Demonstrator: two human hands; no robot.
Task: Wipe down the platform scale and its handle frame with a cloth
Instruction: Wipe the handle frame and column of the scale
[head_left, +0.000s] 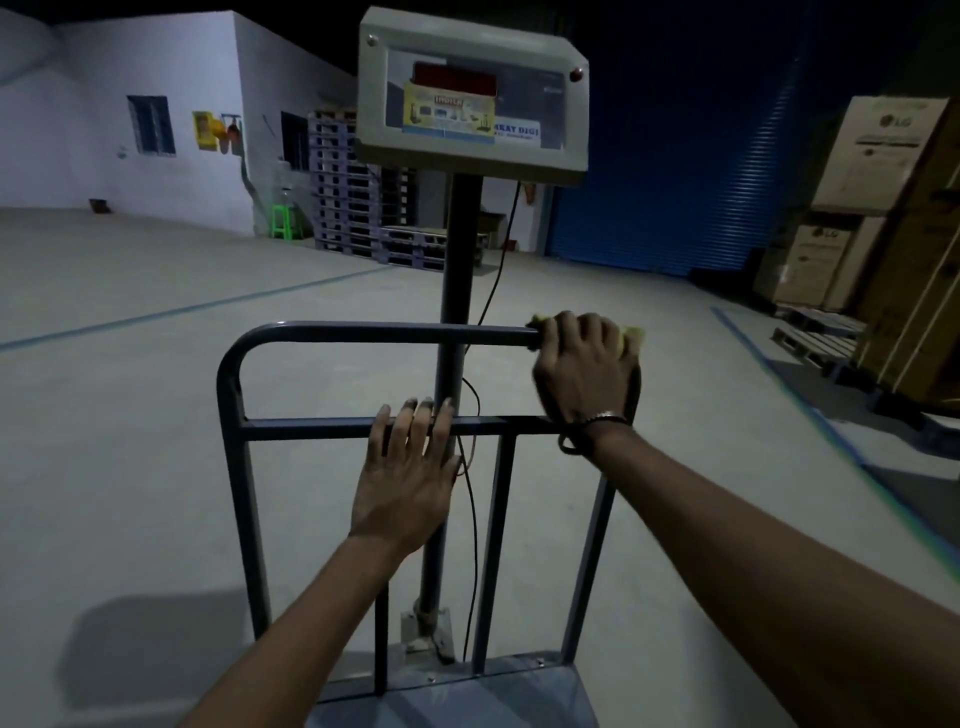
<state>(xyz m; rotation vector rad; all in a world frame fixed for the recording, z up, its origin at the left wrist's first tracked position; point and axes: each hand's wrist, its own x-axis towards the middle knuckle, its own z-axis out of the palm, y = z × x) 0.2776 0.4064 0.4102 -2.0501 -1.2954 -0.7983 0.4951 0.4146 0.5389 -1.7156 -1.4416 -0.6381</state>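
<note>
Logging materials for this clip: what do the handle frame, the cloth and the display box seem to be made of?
Handle frame: likely steel tube painted grey-blue; round bent corner, slight sheen.
Cloth: soft yellow fabric, bunched under the right hand; weave too small to tell.
Display box: painted sheet metal or plastic, pale grey, matte; folded edges, corner screws.

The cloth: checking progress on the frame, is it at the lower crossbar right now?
No, the right hand grips the yellow cloth around the top rail; the left hand rests bare on the lower crossbar.

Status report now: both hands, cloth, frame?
Right hand grips yellow cloth on top bar. Left hand flat on middle bar. Nothing blocking.
</note>
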